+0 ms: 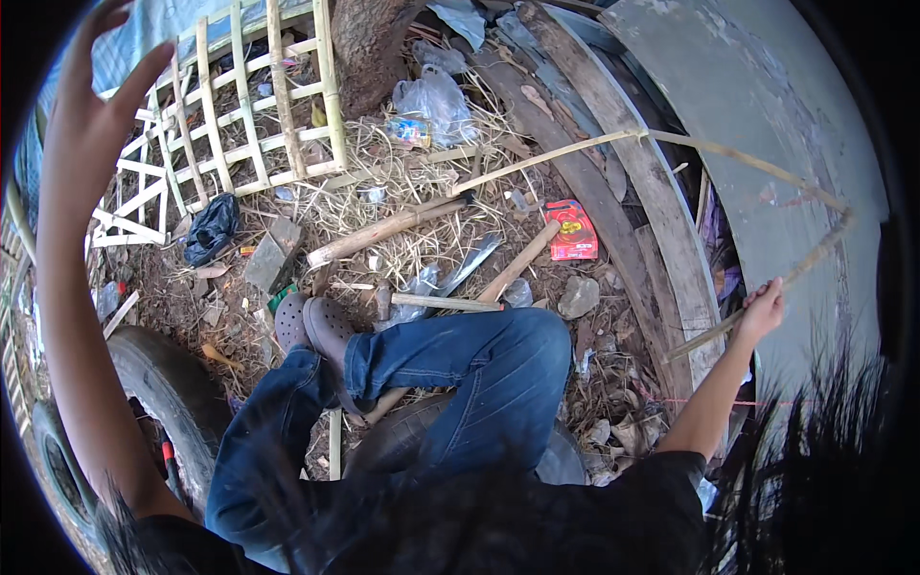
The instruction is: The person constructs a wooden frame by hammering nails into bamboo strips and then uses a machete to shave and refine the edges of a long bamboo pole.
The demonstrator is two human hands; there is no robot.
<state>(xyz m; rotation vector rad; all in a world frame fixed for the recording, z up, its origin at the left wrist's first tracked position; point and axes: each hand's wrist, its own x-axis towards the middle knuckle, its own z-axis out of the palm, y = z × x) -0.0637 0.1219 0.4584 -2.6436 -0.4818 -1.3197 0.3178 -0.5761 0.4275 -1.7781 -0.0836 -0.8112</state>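
While your left hand [88, 120] is raised at ten o'clock, fingers spread and nothing seen in it, your right hand [764, 309], at three, is closed around a bent strip [709, 147] reaching toward twelve. A packet [572, 232] lies at two, a lattice [330, 86] at eleven.

Your L hand [93, 113]: raised fwd, far L, fingers parted & curved. Your R hand [763, 309]: out fwd-R, fingers clenched. R forearm [717, 388]: angled outward.
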